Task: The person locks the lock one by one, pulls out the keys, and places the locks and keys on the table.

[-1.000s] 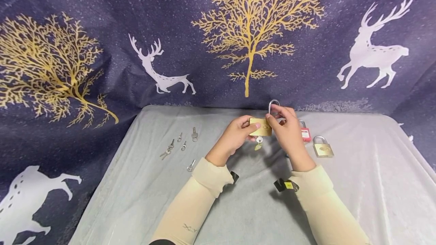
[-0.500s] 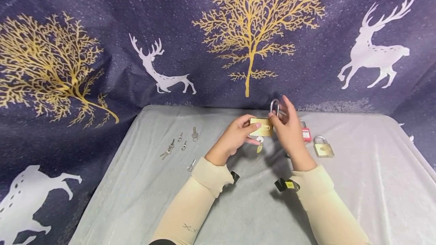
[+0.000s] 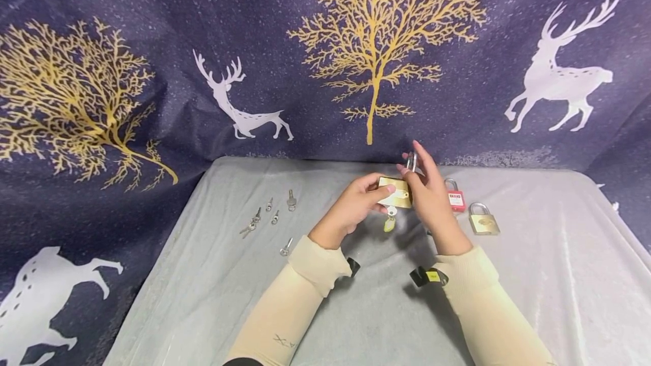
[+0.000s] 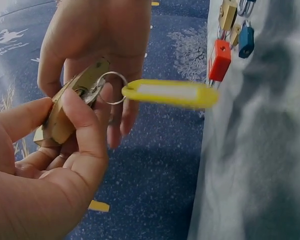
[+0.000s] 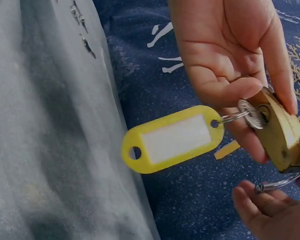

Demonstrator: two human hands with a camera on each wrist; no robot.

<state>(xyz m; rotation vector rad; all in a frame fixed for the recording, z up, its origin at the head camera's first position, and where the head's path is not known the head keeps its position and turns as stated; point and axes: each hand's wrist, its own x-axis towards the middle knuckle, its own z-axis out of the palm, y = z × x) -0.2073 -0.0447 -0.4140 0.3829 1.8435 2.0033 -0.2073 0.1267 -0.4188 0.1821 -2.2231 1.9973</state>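
Observation:
A brass padlock (image 3: 395, 193) is held up above the table, my left hand (image 3: 351, 205) gripping its body with the thumb across the front. Its steel shackle (image 5: 280, 184) is swung out, one end free of the body. My right hand (image 3: 431, 199) holds the padlock at the shackle side, thumb and fingers around the shackle while the index finger stretches upward. A key (image 5: 252, 115) sits in the keyhole at the underside. From its ring hangs a yellow tag (image 5: 172, 140) with a white label.
Several small keys (image 3: 251, 223) lie scattered at the left of the grey cloth-covered table (image 3: 366, 321). Right of my hands stand a red padlock (image 3: 456, 200) and another brass padlock (image 3: 483, 222). The left wrist view also shows a blue padlock (image 4: 246, 42). A dark patterned curtain (image 3: 325, 106) hangs behind.
The padlock has shifted slightly right and tilted. Its shackle has turned from a wide loop to nearly edge-on. My right index finger has straightened upward from the shackle.

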